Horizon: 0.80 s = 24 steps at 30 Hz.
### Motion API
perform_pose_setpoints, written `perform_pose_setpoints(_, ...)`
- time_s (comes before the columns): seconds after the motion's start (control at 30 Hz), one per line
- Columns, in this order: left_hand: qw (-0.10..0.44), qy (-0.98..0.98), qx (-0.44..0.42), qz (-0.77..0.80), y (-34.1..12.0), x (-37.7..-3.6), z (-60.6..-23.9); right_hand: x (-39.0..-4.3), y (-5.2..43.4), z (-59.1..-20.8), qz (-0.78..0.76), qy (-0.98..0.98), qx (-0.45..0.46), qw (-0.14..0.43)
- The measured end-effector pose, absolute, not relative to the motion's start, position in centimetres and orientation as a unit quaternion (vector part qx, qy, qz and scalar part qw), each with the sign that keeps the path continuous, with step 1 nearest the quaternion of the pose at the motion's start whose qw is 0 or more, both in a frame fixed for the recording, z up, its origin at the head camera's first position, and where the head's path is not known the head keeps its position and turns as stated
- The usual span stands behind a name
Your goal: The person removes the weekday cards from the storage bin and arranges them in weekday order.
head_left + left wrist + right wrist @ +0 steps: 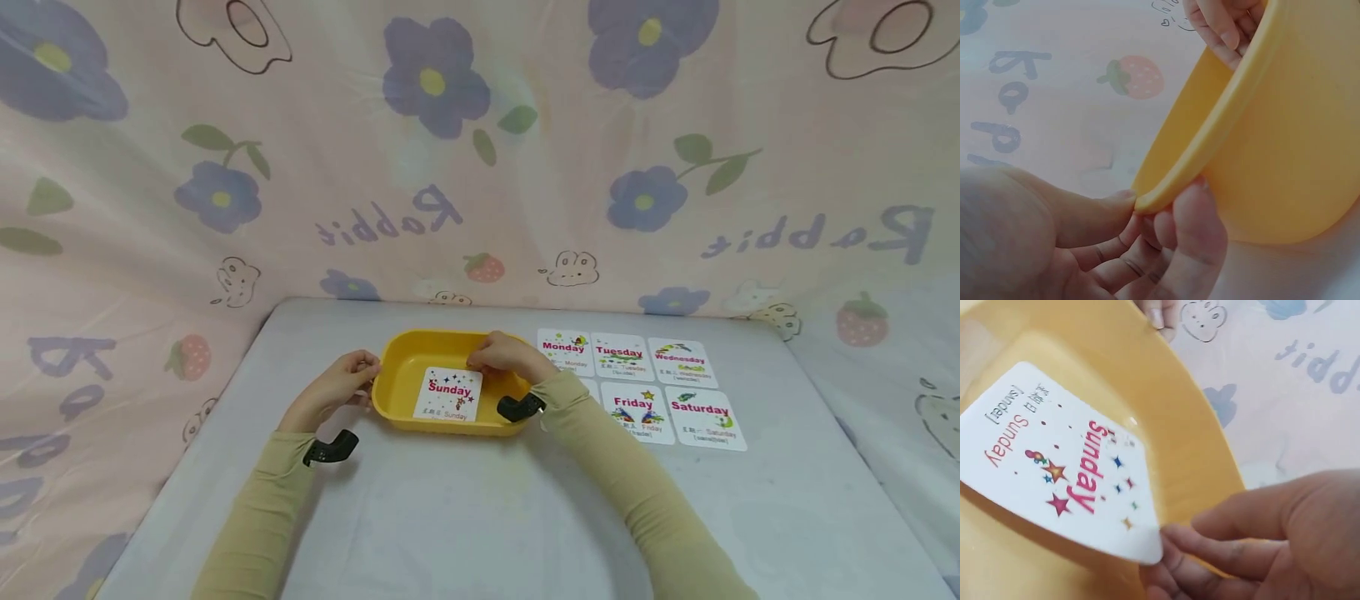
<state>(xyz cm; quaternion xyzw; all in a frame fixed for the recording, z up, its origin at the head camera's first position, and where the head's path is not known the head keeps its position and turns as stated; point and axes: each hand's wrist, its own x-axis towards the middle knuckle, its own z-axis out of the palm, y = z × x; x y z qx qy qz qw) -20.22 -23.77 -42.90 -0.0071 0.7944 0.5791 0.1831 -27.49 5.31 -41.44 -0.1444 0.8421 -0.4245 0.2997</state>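
Yellow plastic tray is the landmark: the left hand pinches its left rim while the right hand pinches a corner of the Sunday card lying inside it, seemingly mid-placement, so next comes a clean release.

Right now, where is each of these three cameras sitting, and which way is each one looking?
Head: worn on the head, looking forward and down at the grey table; both sleeved arms show.
Left wrist: beside the left hand, whose fingers pinch the yellow plastic tray at its rim.
Right wrist: above the right hand, which pinches the white Sunday card at its corner.
Shared: both wrist views show the tray and the opposite hand's fingertips.
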Motion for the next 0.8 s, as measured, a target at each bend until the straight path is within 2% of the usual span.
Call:
perform_pose_setpoints(0.47,0.191,0.791,0.016,0.581,-23.8,-20.0,-42.7,-26.7,5.8,-41.0,-0.453,0.817,-0.153,0.322)
perform_pose_setpoints(0.8,0.193,0.789,0.016,0.582,-23.9,-20.1,-42.7,-26.6,8.5,-39.8,-0.491,0.827,-0.16,0.223)
